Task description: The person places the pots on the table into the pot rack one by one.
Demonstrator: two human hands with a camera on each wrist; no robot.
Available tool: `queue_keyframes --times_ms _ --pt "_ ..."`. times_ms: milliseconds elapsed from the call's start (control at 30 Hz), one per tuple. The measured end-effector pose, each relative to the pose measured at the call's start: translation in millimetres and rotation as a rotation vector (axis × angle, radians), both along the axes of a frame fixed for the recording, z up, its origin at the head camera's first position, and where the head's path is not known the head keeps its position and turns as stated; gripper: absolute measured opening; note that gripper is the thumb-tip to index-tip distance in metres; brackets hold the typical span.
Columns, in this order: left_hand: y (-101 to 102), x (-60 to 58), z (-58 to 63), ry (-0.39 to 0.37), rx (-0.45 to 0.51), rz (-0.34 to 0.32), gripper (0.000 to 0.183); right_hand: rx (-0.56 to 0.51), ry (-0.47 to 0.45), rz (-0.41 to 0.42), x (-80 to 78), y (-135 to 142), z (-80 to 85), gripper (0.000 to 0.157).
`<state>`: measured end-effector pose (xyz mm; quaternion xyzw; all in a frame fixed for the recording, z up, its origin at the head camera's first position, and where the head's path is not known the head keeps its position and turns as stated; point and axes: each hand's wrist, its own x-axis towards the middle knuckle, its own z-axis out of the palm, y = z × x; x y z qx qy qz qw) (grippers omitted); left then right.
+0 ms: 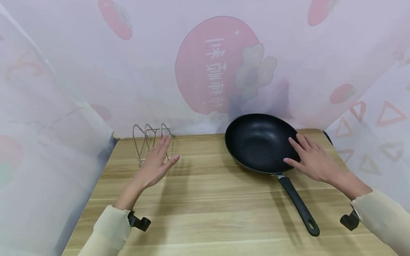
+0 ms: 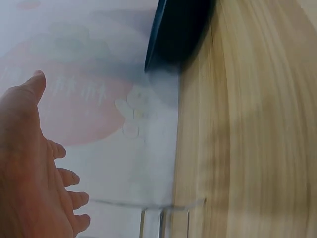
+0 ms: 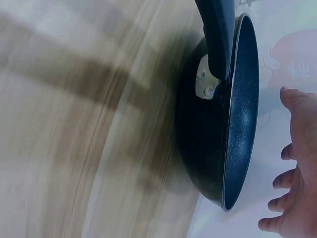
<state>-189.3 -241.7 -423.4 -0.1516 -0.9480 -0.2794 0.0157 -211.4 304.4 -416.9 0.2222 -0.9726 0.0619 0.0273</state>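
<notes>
A black frying pan (image 1: 259, 142) with a long black handle (image 1: 299, 206) stands at the back right of the wooden table. My right hand (image 1: 315, 161) hovers above the pan's right side, fingers spread and holding nothing; the right wrist view shows a gap between this hand (image 3: 299, 173) and the pan (image 3: 213, 129). At the back left stands a wire rack (image 1: 148, 142) with several metal loops. In front of and above it is my left hand (image 1: 153, 165), fingers extended, partly covering the rack. The left wrist view has the rack (image 2: 166, 208) low in the picture, apart from the fingertips.
The wood-grain table (image 1: 205, 213) ends at a pale printed cloth (image 1: 153, 71) behind it. More cloth hangs at the left and right sides. The pan's handle points toward the front right.
</notes>
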Motion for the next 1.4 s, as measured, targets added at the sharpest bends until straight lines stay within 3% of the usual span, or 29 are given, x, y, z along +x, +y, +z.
queue_keyframes --times_ms 233,667,900,1133,1400 --pt "24 9.8 -0.1 -0.112 0.288 -0.060 0.075 -0.035 -0.024 -0.023 11.0 -2 4.5 0.087" --pt "61 28.7 -0.7 -0.330 0.524 -0.052 0.077 -0.078 -0.102 -0.102 36.4 -7 12.0 0.093" --pt "83 35.4 -1.6 -0.481 0.730 -0.078 0.075 -0.139 -0.135 -0.151 47.9 -4 9.2 0.092" --pt "102 41.3 -3.1 -0.521 0.844 -0.098 0.077 -0.154 -0.180 -0.179 56.4 -6 7.6 0.091" --pt "121 46.8 -14.2 -0.593 1.017 -0.124 0.081 -0.173 -0.211 -0.207 62.3 -4 8.0 0.085"
